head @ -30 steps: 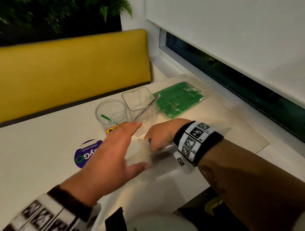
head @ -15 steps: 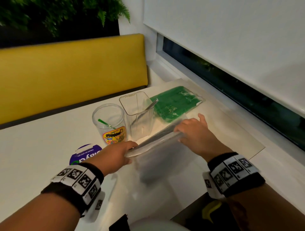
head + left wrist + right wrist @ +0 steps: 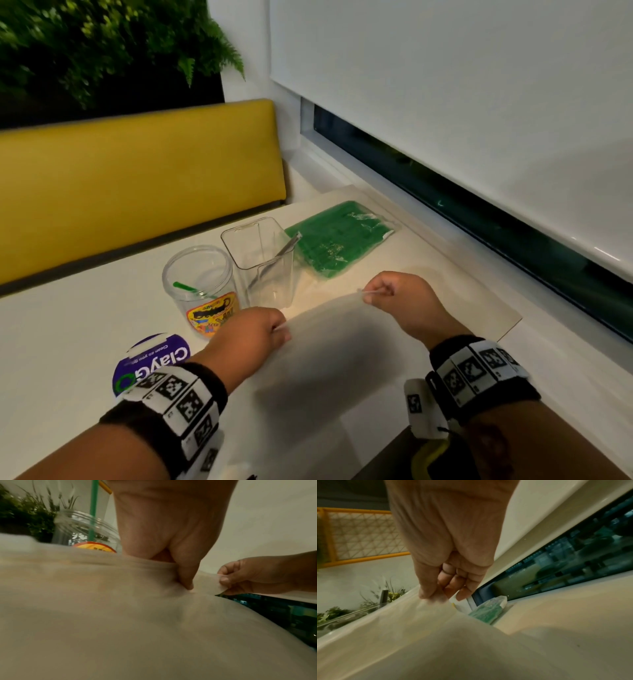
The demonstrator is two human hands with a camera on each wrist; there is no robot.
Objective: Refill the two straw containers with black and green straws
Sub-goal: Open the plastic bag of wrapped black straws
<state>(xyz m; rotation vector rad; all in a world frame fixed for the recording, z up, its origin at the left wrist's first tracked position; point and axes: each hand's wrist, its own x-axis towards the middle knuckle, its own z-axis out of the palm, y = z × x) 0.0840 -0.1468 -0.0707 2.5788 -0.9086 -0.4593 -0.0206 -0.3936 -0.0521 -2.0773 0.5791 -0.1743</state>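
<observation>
While our left hand [image 3: 255, 329] and right hand [image 3: 394, 294] each pinch the top edge of a blurred bag [image 3: 329, 342], probably the black straws, we judge opening comes next; beyond stand the round container [image 3: 202, 284], square container [image 3: 263, 260] and green straw pack [image 3: 339, 236].

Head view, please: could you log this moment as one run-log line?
left hand: pinches plastic bag edge | right hand: pinches same edge | round jar: one green straw | square container: one dark straw | green straw pack: on table

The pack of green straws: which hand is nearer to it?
Right. The right hand pinches the clear bag just before the green straw pack; the left hand is farther, by the round jar.
</observation>
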